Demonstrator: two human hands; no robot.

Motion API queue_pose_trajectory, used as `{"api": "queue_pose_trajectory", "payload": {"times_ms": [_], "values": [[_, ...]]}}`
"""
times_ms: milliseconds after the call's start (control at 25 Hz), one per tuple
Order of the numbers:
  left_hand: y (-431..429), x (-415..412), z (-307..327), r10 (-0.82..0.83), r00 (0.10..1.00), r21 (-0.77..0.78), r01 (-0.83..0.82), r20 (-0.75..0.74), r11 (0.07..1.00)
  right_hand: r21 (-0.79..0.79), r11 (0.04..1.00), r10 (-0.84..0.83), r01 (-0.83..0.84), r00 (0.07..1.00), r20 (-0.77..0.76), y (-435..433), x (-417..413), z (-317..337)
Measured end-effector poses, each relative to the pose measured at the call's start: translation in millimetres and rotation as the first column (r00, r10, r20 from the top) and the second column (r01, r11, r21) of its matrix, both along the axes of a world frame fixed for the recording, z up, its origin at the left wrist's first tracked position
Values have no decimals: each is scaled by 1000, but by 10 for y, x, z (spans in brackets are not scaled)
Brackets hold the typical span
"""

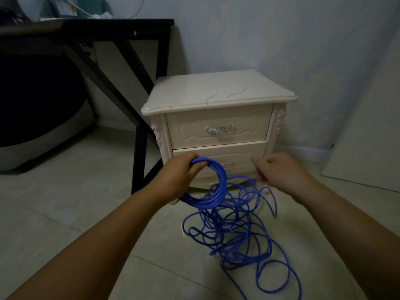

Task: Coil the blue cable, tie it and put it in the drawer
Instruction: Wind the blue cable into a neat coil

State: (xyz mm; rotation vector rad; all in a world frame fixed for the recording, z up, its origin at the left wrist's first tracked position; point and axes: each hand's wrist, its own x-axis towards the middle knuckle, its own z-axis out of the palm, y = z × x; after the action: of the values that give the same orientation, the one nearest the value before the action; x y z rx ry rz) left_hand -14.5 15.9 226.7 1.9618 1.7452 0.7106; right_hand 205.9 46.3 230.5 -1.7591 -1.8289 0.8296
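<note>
Head view, near to far: most of the thin blue cable (205, 203) sprawls tangled on the pale tiled floor (86, 191). It looks light, springy and apt to snag. My left hand (180, 177) clasps the finished loops at their top, which I judge the best hold. My right hand (281, 169) is released, fingers slack. Behind stands the cream carved nightstand (216, 98), its upper drawer (190, 131) closed. No writing is legible.

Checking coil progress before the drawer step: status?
Left hand grips small coil; right hand open, empty. Rest of blue cable loose on floor. Both drawers shut.
</note>
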Motion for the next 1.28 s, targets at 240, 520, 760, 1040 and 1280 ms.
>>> {"api": "queue_pose_trajectory", "payload": {"times_ms": [240, 520, 760, 1040, 1280], "values": [[-43, 18, 154, -4, 988, 103, -12, 154, 995, -141, 896, 288, -422, 791, -540, -189, -439, -149], [-122, 87, 141, 107, 589, -199, 93, 801, 976, -155, 939, -25, -307, 388, -922, -163, -606, -123], [-134, -75, 133, 87, 660, -371, 303, 746, 878, -67, 906, 334, -417, 805, -491, -159, -566, 0], [-112, 172, 104, 74, 841, -167, 19, 536, 986, -88, 924, 273, -371, 804, -528, -132, -483, 7], [-97, 195, 120, 263, 489, -218, -148, 832, 965, -159, 928, 204, -336, 817, -540, -216, -474, -52]]}}
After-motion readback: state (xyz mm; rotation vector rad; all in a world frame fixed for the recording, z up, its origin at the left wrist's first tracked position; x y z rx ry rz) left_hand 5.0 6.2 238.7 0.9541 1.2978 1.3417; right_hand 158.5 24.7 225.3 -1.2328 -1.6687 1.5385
